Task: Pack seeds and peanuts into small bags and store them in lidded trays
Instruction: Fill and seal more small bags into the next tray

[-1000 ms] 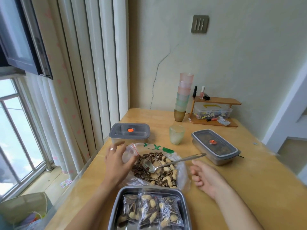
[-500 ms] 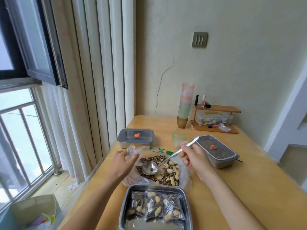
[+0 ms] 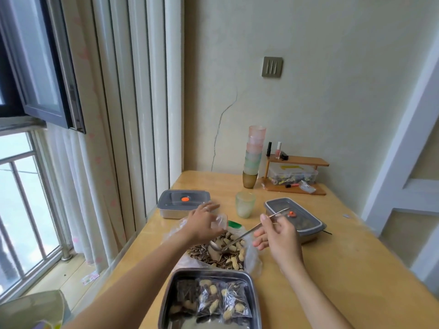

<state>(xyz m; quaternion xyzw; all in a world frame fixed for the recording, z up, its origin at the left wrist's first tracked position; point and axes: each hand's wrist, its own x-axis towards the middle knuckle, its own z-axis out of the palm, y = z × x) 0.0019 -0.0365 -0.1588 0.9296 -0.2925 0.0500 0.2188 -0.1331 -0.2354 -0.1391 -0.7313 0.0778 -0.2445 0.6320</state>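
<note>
Cut off: we see the open tray (image 3: 209, 272) run past the bottom edge, so its near end is out of view.
Hidden: the left hand (image 3: 202, 222) covers much of the bag (image 3: 220, 223); we cannot tell whether its mouth is open.
Hard to read: the spoon (image 3: 247, 233) has its bowl low in the mix (image 3: 228, 256); we cannot tell whether it carries a load.
Left grip: the fingers and thumb curl round the bag and hold it above the far edge of the mix.
Right grip: the right hand (image 3: 278, 236) pinches the spoon handle between thumb and fingers, with the lower fingers loosely spread.
Mix location: striped seeds and pale peanuts are heaped on the big bag (image 3: 253, 262), between the open tray and the cup (image 3: 245, 204).
Packs: the packs (image 3: 223, 301) lie side by side in the tray. They are clear film showing dark seeds and peanuts.
Tray material: brushed steel, rectangular, with rounded corners.
Lidded trays: the left one (image 3: 183, 204) and the right one (image 3: 306, 224) have steel bases and grey translucent lids, each with an orange button. The right hand overlaps the right one's near corner.
Cup: pale green, translucent, upright.
Table (image 3: 344, 269): smooth light wood.
</note>
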